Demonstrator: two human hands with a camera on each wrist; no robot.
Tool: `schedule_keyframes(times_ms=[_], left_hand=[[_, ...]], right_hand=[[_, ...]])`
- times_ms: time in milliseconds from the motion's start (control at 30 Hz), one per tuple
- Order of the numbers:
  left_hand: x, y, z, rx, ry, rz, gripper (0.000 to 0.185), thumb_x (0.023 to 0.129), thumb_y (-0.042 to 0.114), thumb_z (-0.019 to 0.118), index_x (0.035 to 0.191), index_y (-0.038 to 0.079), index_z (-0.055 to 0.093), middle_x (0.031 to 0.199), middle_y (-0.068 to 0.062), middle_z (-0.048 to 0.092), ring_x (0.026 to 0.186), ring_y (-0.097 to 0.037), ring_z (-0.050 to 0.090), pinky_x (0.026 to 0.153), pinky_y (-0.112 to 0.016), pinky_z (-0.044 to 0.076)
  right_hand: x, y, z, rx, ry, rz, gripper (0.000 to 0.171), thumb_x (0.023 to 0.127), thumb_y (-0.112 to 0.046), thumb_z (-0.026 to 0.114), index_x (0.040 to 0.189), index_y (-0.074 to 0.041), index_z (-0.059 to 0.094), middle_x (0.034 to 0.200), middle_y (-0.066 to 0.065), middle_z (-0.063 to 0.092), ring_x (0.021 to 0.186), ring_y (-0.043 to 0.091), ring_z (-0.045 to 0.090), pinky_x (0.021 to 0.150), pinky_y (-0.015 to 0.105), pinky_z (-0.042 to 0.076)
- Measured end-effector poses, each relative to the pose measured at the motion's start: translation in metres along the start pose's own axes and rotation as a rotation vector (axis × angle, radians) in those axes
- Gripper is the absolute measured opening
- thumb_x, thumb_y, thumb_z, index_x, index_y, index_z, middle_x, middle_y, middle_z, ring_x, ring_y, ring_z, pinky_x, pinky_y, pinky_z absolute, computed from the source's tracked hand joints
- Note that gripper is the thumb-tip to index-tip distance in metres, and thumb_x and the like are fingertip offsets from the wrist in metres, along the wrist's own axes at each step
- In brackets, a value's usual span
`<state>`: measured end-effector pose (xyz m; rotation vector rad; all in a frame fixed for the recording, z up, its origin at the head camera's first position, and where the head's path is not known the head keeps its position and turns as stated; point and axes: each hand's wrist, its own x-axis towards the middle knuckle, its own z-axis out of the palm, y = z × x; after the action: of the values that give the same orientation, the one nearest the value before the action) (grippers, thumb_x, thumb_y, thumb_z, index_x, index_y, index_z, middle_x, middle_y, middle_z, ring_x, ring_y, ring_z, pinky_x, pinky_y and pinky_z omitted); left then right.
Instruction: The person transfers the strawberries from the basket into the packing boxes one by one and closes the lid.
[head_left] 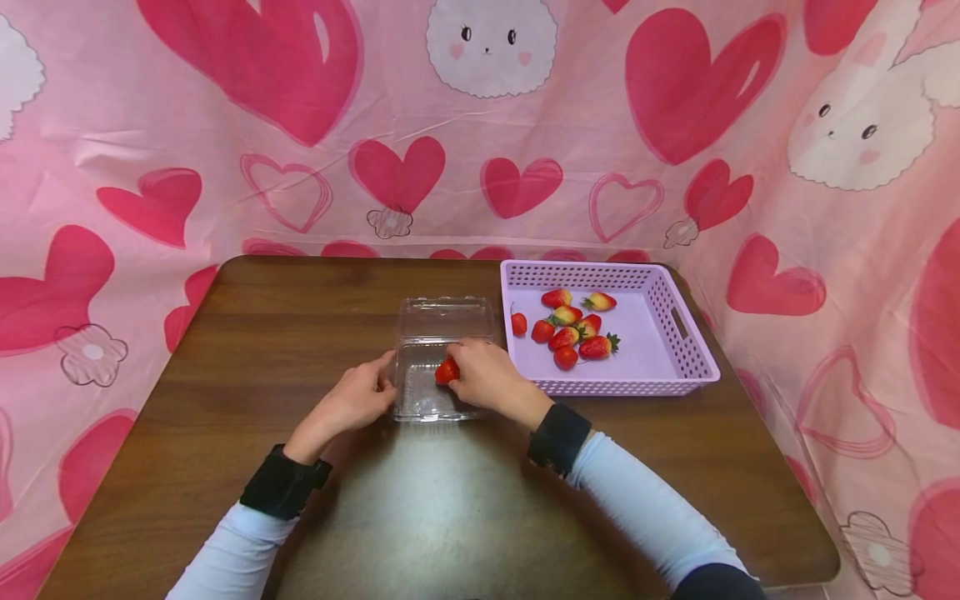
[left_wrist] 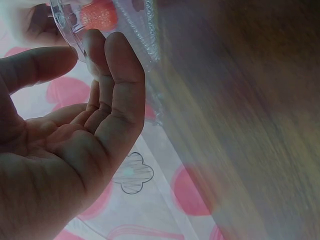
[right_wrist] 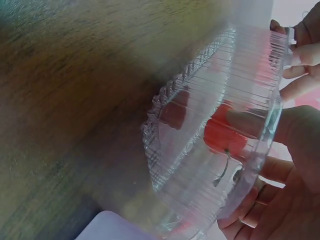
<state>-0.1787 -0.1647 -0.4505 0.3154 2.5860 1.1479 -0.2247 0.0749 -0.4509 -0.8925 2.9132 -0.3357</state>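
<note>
A clear plastic clamshell box lies open on the brown table, its lid folded back. My right hand pinches a red strawberry inside the box's tray; through the clear wall the strawberry shows with a fingertip on it. My left hand touches the box's left rim with relaxed fingers, thumb apart, holding nothing. The strawberry shows through the box above those fingers.
A lilac perforated basket stands to the right of the box, holding several strawberries. Pink heart-and-bunny cloth hangs behind and beside the table. Bare wood lies left of the box and along the front edge.
</note>
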Motion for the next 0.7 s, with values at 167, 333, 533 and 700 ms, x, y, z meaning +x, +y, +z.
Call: schedule_keyframes(times_ms=[167,333,533,700], left_hand=[[0.0008,0.0003,0.0006,0.004,-0.002,-0.004,0.07,0.098,0.005,0.059,0.16,-0.009,0.032,0.077,-0.007,0.054,0.06,-0.02,0.05,0.054,-0.033,0.041],[0.0025,0.0019,0.001,0.003,-0.003,-0.019,0.07,0.098,0.005,0.059,0.161,-0.007,0.031,0.076,-0.007,0.054,0.06,-0.02,0.051,0.054,-0.032,0.042],[0.0035,0.0024,0.0016,0.002,-0.01,-0.022,0.07,0.099,0.006,0.059,0.162,-0.006,0.03,0.076,-0.007,0.054,0.06,-0.02,0.051,0.054,-0.031,0.042],[0.0027,0.0013,0.002,0.006,-0.006,-0.023,0.07,0.099,0.007,0.06,0.162,-0.006,0.031,0.076,-0.007,0.054,0.06,-0.02,0.05,0.054,-0.031,0.041]], right_hand=[[0.0011,-0.0002,0.003,0.0,-0.019,0.01,0.039,0.089,-0.027,0.084,0.12,-0.007,0.072,0.099,0.007,0.071,0.089,0.023,0.065,0.079,0.038,0.057],[0.0011,-0.0005,0.006,0.011,-0.045,0.032,0.041,0.089,-0.028,0.084,0.123,-0.008,0.072,0.102,0.007,0.073,0.09,0.023,0.066,0.082,0.039,0.058],[0.0013,-0.0003,0.0067,0.026,-0.062,0.04,0.041,0.091,-0.026,0.082,0.126,-0.008,0.071,0.104,0.007,0.073,0.09,0.023,0.065,0.083,0.039,0.058],[0.0005,0.0,0.0061,0.034,-0.064,0.034,0.044,0.091,-0.024,0.082,0.13,-0.008,0.07,0.107,0.008,0.074,0.092,0.023,0.066,0.083,0.04,0.059]])
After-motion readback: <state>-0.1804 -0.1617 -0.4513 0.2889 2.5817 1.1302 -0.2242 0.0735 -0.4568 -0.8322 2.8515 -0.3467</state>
